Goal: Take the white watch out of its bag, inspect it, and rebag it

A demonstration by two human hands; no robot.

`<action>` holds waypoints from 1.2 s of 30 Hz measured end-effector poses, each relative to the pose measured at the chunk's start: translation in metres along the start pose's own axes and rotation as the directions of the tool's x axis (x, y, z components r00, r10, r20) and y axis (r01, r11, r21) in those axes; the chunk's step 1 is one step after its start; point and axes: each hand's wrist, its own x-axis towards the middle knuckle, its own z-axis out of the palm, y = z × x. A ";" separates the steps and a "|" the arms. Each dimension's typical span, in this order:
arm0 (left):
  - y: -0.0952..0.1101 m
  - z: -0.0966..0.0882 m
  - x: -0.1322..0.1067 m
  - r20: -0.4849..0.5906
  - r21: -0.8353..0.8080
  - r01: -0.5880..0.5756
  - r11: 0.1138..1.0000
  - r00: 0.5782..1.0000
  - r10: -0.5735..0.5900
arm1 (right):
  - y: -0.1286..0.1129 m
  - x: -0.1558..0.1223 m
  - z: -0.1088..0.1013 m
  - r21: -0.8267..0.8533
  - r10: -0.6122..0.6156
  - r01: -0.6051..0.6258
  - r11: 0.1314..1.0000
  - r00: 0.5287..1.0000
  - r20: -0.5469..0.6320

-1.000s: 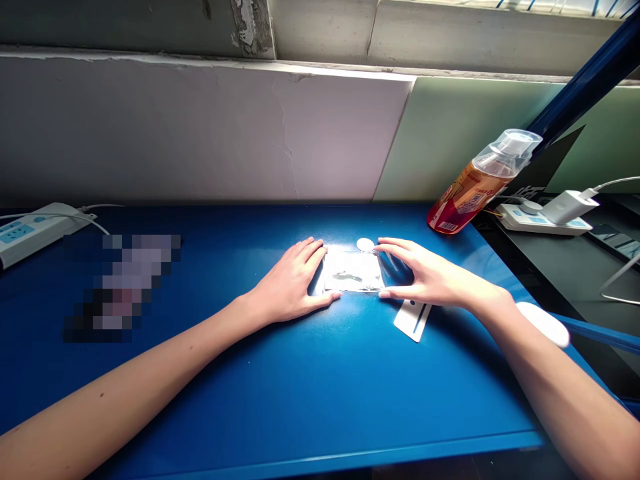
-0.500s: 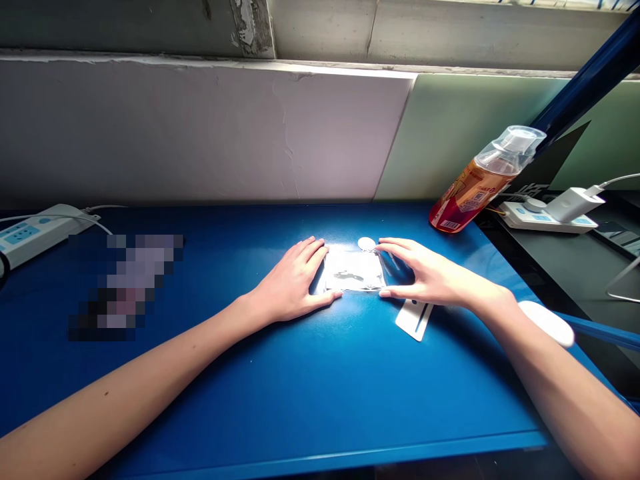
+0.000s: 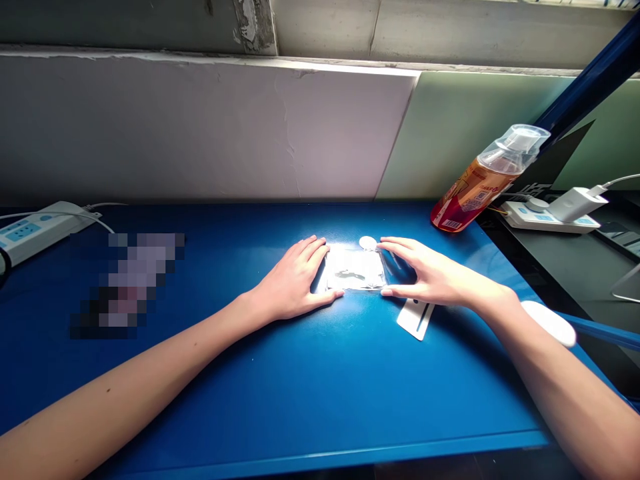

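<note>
A shiny, glare-washed flat rectangle, perhaps a phone under a clear film, lies on the blue table. My left hand lies flat at its left edge, with fingers along the side and the thumb at the near corner. My right hand brackets the right edge, forefinger at the far corner and thumb at the near corner. Just beyond the far edge sits a small white round disc. A white flat card pokes out from under my right wrist.
An orange spray bottle leans at the back right. Beside it a white power strip carries a charger. Another power strip lies at the far left, and a blurred patch at mid-left. A white oval object rests by my right forearm.
</note>
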 end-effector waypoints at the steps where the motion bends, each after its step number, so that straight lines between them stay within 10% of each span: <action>1: 0.000 0.000 0.000 -0.001 -0.003 -0.001 1.000 1.000 0.001 | 0.000 0.000 0.000 -0.002 -0.005 0.005 1.000 1.000 0.001; 25: 0.001 -0.001 0.001 0.015 0.072 -0.017 0.997 1.000 0.016 | 0.001 -0.003 -0.001 -0.096 -0.018 0.022 0.995 0.999 0.040; 36: -0.006 0.002 0.001 -0.062 0.009 -0.085 0.996 0.994 0.086 | -0.010 0.001 -0.007 0.015 -0.277 0.286 0.958 0.940 -0.199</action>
